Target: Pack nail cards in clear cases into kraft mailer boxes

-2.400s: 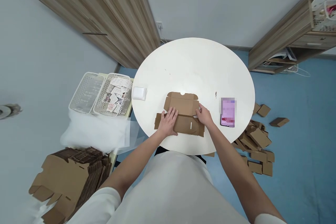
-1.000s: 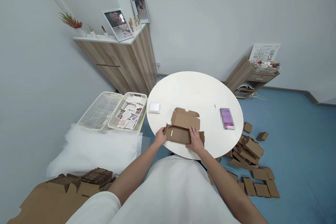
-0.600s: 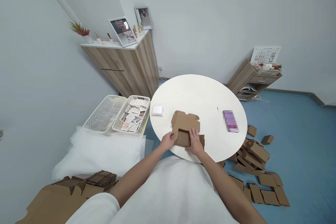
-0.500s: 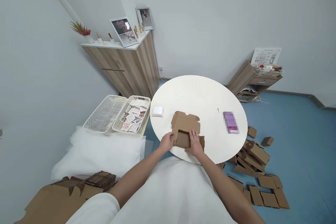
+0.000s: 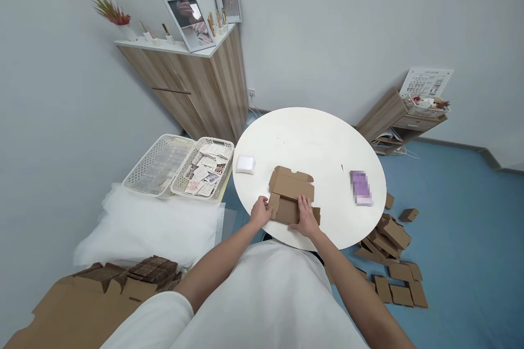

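Brown, likely light but stiff, the box point(image 5: 289, 209) is lying open on the table point(image 5: 311, 133), the left hand point(image 5: 261, 212) pinching its left end, probably the best hold, the right hand point(image 5: 306, 219) resting outstretched fingers on it.

Cabinet point(image 5: 183, 84): wood-grain; picture frame point(image 5: 189, 23) and potted plant point(image 5: 111, 12) on top.
Plastic basket point(image 5: 192, 195): white, perforated, filled with printed cards point(image 5: 208, 169).
Phone point(image 5: 361, 188): lying flat, screen pixelated.
Side shelf point(image 5: 380, 113): printed chart point(image 5: 428, 83) up top.
Outlet point(image 5: 251, 93): wall, beside cabinet.
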Tool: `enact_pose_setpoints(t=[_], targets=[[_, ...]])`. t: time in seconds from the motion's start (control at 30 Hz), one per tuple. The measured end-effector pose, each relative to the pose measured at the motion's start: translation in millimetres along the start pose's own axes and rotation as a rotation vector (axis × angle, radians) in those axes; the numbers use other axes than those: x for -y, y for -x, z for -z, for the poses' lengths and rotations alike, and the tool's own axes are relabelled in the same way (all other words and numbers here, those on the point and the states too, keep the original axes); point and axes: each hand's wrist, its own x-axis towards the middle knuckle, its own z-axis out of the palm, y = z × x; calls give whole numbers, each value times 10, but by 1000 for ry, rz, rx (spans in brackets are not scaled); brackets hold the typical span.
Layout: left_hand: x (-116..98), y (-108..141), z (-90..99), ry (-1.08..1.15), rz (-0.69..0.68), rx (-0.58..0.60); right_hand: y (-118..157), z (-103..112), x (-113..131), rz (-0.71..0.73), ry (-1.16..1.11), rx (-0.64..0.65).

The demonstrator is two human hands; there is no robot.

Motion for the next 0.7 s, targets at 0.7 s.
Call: enact_pose_setpoints(t=[0.7], targets=[[-191,-152,-95,-316,28,60,-142,203,-179,138,77,94]])
